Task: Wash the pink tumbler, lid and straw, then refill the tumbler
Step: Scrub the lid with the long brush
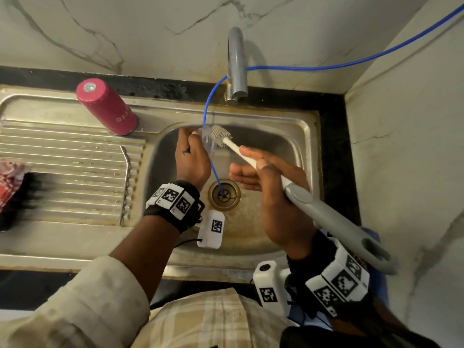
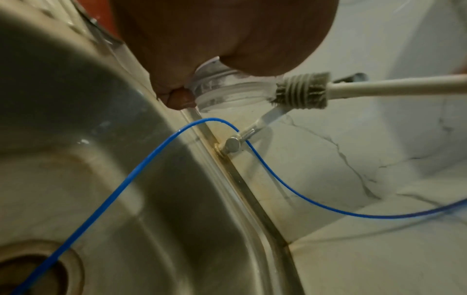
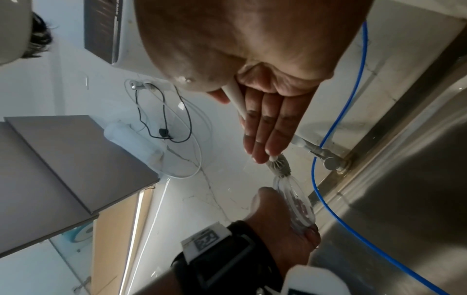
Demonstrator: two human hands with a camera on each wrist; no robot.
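The pink tumbler (image 1: 106, 106) stands upside down on the drainboard, back left of the basin. My left hand (image 1: 192, 151) grips the clear lid (image 1: 208, 141) over the basin, below the tap; the lid (image 2: 227, 89) shows under my fingers in the left wrist view. My right hand (image 1: 263, 172) holds a long bottle brush (image 1: 324, 212), its thumb pinching the white shaft against straight fingers (image 3: 267, 127). The grey brush head (image 1: 221, 135) touches the lid's edge (image 3: 295, 201). A bent metal straw (image 1: 126, 182) lies on the drainboard ridges.
The chrome tap (image 1: 236, 64) rises behind the steel sink (image 1: 288, 146). A thin blue tube (image 1: 208, 104) runs from the right wall past the tap down into the drain (image 1: 224, 194). A red patterned cloth (image 1: 10, 179) lies at the far left. Marble walls close the back and right.
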